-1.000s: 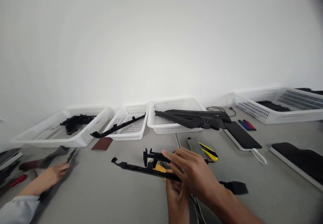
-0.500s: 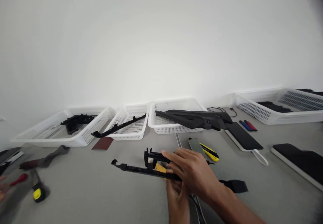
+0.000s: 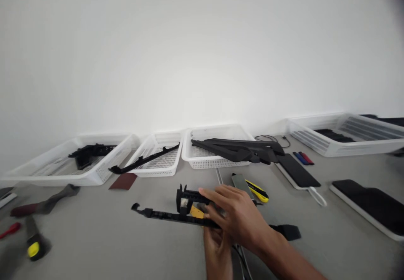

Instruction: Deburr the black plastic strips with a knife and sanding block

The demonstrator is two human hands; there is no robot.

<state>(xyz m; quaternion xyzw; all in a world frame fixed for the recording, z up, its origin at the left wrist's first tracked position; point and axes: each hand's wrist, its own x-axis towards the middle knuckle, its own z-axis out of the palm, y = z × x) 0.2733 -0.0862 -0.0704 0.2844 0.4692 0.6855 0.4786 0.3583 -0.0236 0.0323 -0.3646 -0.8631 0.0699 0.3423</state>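
Observation:
My right hand (image 3: pixel 236 215) is closed around a black caliper (image 3: pixel 192 195), its jaws pointing left and away from me. Below it, my left hand (image 3: pixel 217 248) grips a long black plastic trim strip (image 3: pixel 167 216) with a hooked left end. The caliper's lower jaws are down at the strip's upper edge; whether they touch it I cannot tell. Something yellow (image 3: pixel 197 212) shows between caliper and strip, just left of my fingers. My left fingers are partly hidden behind the right hand and the strip.
White baskets (image 3: pixel 216 164) line the wall, several holding black plastic parts (image 3: pixel 240 147). Behind my hands lie a yellow cutter (image 3: pixel 257 191) and a grey-green block (image 3: pixel 242 184). Sanding blocks (image 3: pixel 298 170) are at right; a yellow-and-black tool (image 3: pixel 34 248) and reddish sheet (image 3: pixel 123 181) at left.
The whole view has shifted a little, with the table items now farther left. Both hands keep their hold on caliper and strip. Another person's hand at the left edge has gone from view.

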